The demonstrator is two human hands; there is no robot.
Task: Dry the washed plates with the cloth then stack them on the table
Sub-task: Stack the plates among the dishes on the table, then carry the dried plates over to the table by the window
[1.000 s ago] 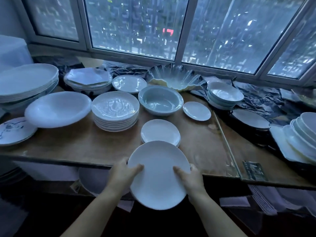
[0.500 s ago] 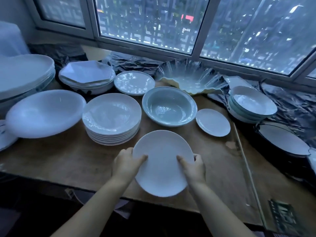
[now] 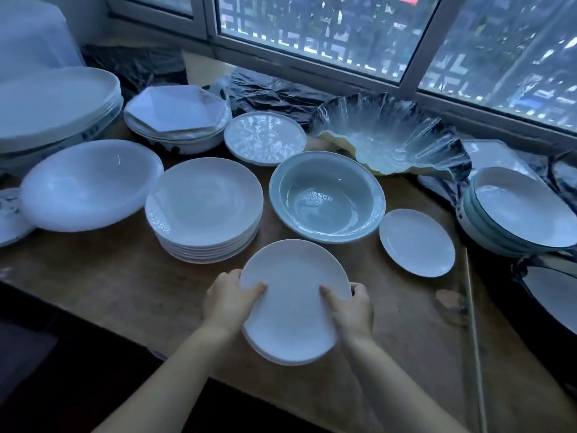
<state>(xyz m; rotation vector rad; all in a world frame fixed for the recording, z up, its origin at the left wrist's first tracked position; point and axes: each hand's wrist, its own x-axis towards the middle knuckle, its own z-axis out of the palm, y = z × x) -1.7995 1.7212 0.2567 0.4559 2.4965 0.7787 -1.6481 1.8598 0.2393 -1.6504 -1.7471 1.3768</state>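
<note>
Gripping plate (image 3: pixel 293 304) at lower centre with left hand (image 3: pixel 229 300) and right hand (image 3: pixel 351 309), thumbs on top; recommend lowering level, centred, releasing together

Window (image 3: pixel 312 42), far side, pale frame. Black plastic sheeting (image 3: pixel 274 95), crumpled along sill. 1 ruffled glass bowl (image 3: pixel 390 142), far centre. 1 pale green bowl (image 3: pixel 326 198), just near of it. Dark-rimmed bowls (image 3: pixel 524 214), stacked, right.

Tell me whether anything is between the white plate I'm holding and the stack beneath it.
Nothing visible. The round white plate, gripped by left hand and right hand, lies directly over the short white plate stack, whose rims show.
</note>
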